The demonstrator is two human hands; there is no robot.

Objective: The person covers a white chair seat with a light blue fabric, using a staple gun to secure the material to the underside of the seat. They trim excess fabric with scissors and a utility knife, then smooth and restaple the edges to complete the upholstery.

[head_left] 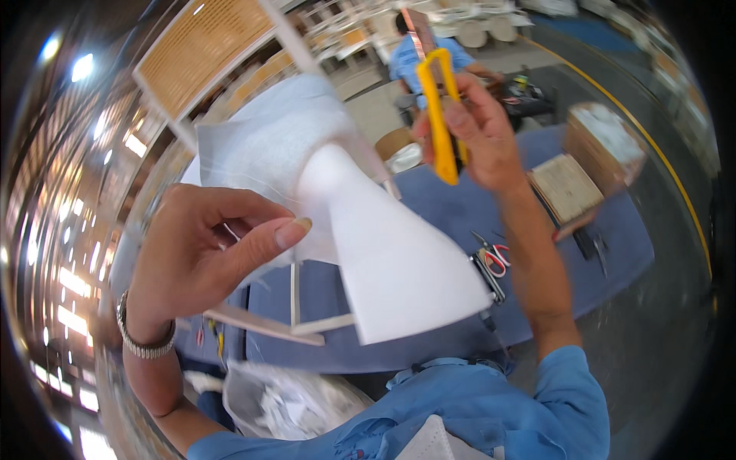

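My right hand (488, 138) is raised, its fingers closed around a yellow snap-off utility knife (438, 115) with a long blade pointing up. My left hand (203, 249) is closed in a pinch, thumb against the fingers; whatever it holds, if anything, is too fine to make out. Beyond it, white foam sheet (410, 264) hangs over a seat-like piece and flares toward me. Thin whitish fabric (264, 142) covers the far part, with loose threads near my left hand. Below the foam shows a pale wooden frame (307, 328).
The blue-covered table (437, 203) carries red-handled scissors (497, 261), tools and a worn box (567, 188). A cardboard carton (606, 142) stands at its right. Below the near edge is a plastic bag (287, 399) of scraps. A person in blue (452, 57) sits beyond.
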